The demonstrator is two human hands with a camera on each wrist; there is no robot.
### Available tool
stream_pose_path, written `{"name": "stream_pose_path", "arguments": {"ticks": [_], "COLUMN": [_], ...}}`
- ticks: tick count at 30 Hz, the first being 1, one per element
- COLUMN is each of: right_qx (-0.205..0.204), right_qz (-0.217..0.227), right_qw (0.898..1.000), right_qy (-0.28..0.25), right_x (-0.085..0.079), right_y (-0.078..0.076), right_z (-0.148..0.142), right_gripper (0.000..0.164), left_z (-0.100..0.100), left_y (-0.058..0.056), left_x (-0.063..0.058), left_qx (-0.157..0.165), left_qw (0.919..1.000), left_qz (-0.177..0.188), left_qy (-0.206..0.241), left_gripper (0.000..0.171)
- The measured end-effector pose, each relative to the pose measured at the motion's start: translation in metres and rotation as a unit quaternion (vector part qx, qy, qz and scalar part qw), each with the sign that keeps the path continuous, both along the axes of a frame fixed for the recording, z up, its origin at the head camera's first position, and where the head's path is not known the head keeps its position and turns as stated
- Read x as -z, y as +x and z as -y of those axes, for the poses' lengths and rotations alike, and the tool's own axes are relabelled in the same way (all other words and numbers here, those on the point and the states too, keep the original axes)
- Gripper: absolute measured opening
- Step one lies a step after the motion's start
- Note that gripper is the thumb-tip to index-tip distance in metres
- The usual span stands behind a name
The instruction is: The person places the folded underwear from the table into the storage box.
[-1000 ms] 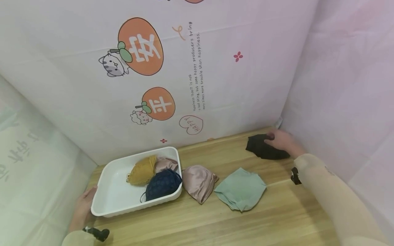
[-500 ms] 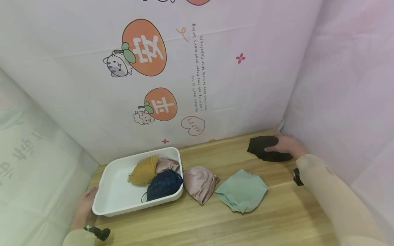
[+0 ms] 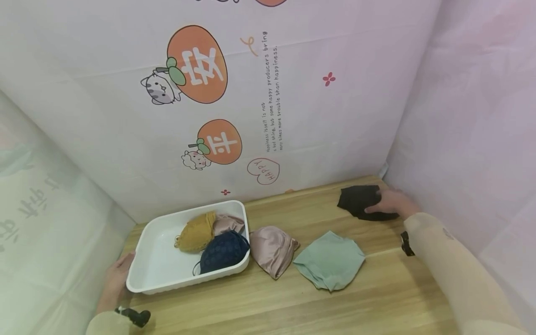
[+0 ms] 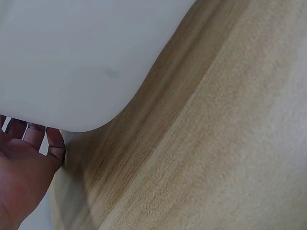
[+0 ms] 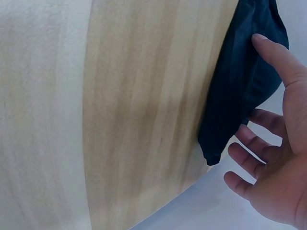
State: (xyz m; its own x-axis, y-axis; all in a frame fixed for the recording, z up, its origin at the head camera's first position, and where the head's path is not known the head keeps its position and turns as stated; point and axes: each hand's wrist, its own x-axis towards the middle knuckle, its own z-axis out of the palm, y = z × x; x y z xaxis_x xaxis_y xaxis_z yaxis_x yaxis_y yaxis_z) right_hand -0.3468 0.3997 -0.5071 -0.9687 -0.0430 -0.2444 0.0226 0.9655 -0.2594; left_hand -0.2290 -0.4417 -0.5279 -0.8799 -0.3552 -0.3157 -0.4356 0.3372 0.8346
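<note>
At the table's far right corner lies a folded black bra (image 3: 356, 201), dark blue-green in the right wrist view. My right hand (image 3: 389, 203) is at its right end, thumb resting on the fabric. In the right wrist view the other fingers (image 5: 247, 158) are spread and loosely bent by its edge. My left hand (image 3: 115, 279) touches the left end of a white plastic tray (image 3: 161, 253); its fingertips are hidden by the tray in the left wrist view. The tray holds a mustard bra (image 3: 196, 232), a navy bra (image 3: 224, 251) and a partly covered pink satin piece (image 3: 228, 224).
Just right of the tray lies a folded pink satin bra (image 3: 272, 249). A folded mint-green garment (image 3: 331, 261) sits beside it. Printed white cloth (image 3: 310, 121) stands behind the wooden table (image 3: 284, 307), and cloth also closes in both sides.
My right hand has shifted slightly right and nearer over the black bra, with its thumb lower on the fabric. The view has shifted a little. The left hand stays at the tray.
</note>
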Motion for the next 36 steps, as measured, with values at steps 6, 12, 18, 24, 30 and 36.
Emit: {"name": "stream_pose_path", "arguments": {"ticks": [6,12,18,24,30,36], "right_qx": [0.0,0.001,-0.009,-0.017,-0.026,-0.043], "right_qz": [0.001,0.005,0.002,-0.004,-0.031,-0.06], "right_qw": [1.0,1.0,1.0,1.0,0.999,0.997], "right_qy": [0.001,0.001,-0.005,-0.005,-0.024,-0.034], "right_x": [0.009,0.013,0.015,0.017,0.016,0.02], "right_y": [-0.004,-0.01,-0.015,-0.018,-0.017,-0.019], "right_z": [-0.002,-0.002,0.0,0.003,0.009,0.014], "right_gripper": [0.119,0.123,0.122,0.117,0.106,0.095], "left_z": [0.002,0.003,0.003,0.003,0.003,0.002], "left_y": [-0.001,-0.002,-0.003,-0.003,-0.003,-0.002], "left_x": [0.001,0.002,0.002,0.003,0.001,0.001], "left_qx": [0.0,0.001,-0.004,-0.006,-0.005,-0.002], "left_qw": [1.0,1.0,1.0,1.0,0.9998,0.9997], "left_qz": [-0.004,-0.003,0.001,-0.001,0.0,-0.004], "left_qy": [0.002,0.0,0.008,0.0,0.018,0.025], "left_gripper": [0.091,0.094,0.091,0.091,0.093,0.092]}}
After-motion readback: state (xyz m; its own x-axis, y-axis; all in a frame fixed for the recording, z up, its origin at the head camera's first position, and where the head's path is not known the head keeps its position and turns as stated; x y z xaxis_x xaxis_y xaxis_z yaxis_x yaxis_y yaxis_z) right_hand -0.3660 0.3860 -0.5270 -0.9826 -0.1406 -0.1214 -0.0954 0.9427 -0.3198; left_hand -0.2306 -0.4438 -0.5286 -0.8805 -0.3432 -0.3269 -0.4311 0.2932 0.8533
